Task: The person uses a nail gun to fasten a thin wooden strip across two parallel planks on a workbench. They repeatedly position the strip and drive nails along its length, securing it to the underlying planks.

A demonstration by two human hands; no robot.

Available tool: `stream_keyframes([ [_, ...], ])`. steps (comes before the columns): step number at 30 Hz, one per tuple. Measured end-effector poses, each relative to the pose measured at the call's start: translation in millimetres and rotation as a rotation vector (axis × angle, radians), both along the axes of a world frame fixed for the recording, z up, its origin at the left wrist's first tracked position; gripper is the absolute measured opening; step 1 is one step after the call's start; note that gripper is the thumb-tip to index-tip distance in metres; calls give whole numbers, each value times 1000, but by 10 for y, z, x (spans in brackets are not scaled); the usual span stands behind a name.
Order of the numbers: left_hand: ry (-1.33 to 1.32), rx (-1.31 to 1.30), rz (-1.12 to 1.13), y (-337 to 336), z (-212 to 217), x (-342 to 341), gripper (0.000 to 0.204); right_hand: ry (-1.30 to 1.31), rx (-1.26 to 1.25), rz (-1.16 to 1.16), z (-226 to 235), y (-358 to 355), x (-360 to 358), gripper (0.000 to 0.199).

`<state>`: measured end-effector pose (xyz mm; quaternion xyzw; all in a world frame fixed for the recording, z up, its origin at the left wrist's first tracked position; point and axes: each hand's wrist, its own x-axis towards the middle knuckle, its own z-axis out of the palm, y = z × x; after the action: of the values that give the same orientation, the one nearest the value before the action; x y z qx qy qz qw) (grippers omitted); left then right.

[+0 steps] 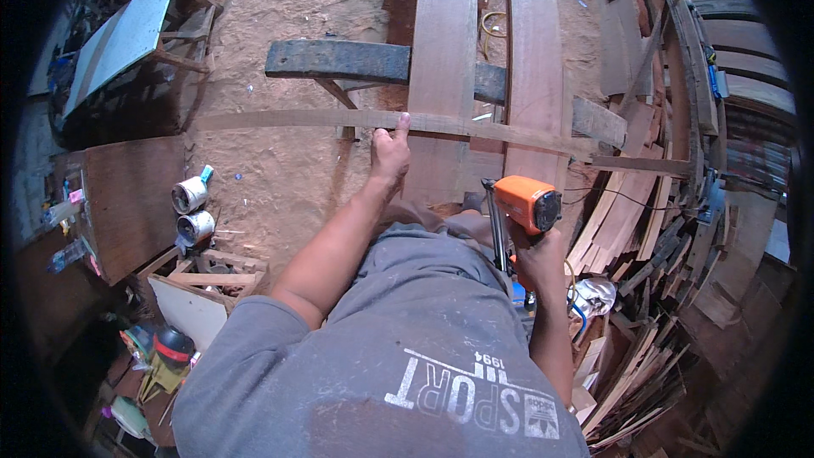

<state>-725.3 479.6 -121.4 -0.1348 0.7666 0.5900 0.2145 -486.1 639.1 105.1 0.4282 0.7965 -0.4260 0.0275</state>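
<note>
My left hand grips a long thin wooden strip that lies crosswise over two wide upright planks. The thumb rests on the strip's upper edge. My right hand holds an orange nail gun by its handle, close to my body and below the strip, with its black magazine hanging down. A hose runs from the tool toward the right. My grey shirt fills the lower middle of the view.
A dark beam crosses behind the planks. Two tin cans sit on the sawdust floor at left beside a brown board. Stacked wood offcuts pile up on the right. A tilted pale panel stands upper left.
</note>
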Motion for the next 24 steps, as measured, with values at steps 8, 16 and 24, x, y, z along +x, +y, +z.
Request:
stream_keyframes([
  [8, -56, 12, -59, -117, 78, 81, 68, -8, -42, 8, -15, -66, -20, 32],
  [16, -76, 138, 44, -148, 46, 97, 62, -29, -51, 69, -16, -84, -196, 33],
  [24, 17, 193, 124, -129, -32, 138, 49, -75, -73, 103, -40, -9, -189, 34],
])
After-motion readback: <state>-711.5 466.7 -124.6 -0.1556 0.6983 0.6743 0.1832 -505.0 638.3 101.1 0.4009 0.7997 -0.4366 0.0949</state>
